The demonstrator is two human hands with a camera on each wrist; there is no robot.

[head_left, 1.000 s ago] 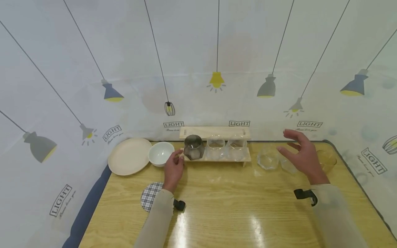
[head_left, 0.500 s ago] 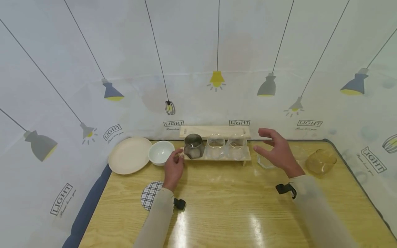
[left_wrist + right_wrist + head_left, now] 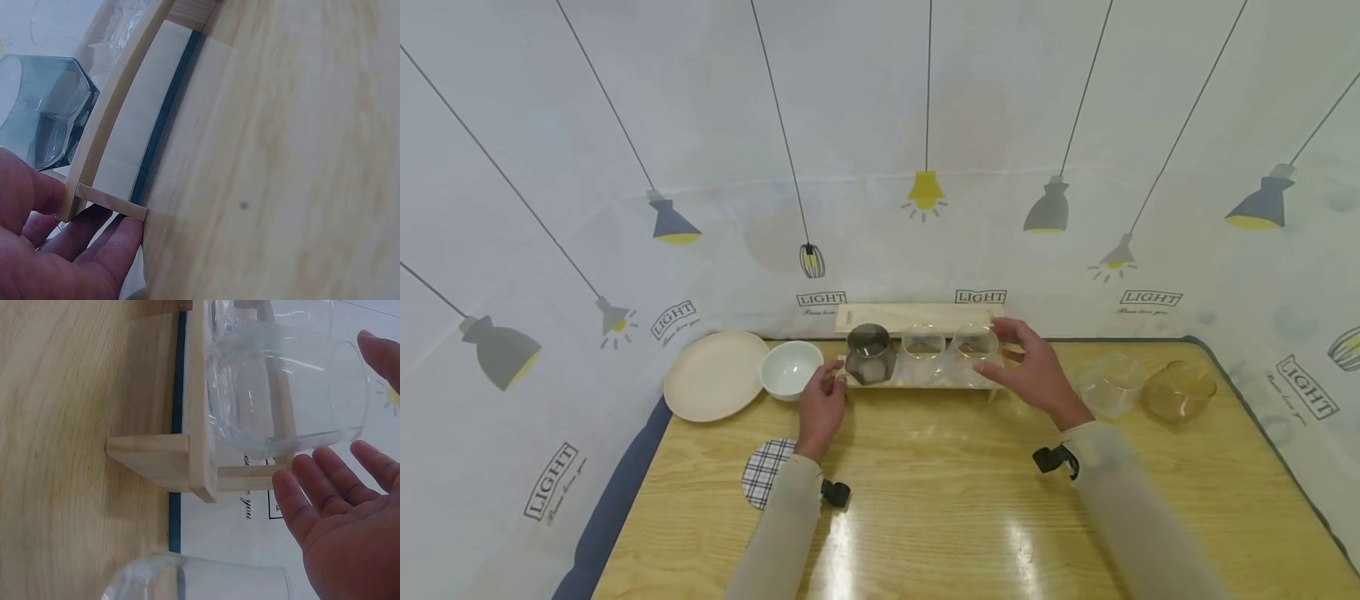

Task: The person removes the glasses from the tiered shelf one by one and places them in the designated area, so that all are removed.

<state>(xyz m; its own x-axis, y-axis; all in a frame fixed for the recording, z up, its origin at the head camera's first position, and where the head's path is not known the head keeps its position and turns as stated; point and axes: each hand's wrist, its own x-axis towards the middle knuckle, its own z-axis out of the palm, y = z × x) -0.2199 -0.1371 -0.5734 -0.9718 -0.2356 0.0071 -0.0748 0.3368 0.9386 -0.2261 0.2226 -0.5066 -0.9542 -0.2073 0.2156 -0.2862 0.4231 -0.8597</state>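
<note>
My left hand (image 3: 822,410) grips the left end of a low wooden rack (image 3: 917,317) at the back of the table. In the left wrist view its thumb lies near the rail and its fingers are at the end leg (image 3: 112,202). On the rack, from left to right, stand a smoky grey faceted glass (image 3: 869,357) and two clear glasses, the middle one (image 3: 922,357) and the right one (image 3: 967,367). My right hand (image 3: 1037,377) is around the right clear glass, fingers and thumb apart. The right wrist view shows a gap between them and that glass (image 3: 287,394).
Right of the rack stand a clear glass (image 3: 1111,387) and an amber glass (image 3: 1180,393). Another clear glass (image 3: 219,578) shows low in the right wrist view. To the left are a beige plate (image 3: 715,375), a white bowl (image 3: 791,371) and a checked round mat (image 3: 765,475).
My right hand has moved left from above the loose glasses on the right to the right clear glass on the rack. The left hand has stayed at the rack's end.
</note>
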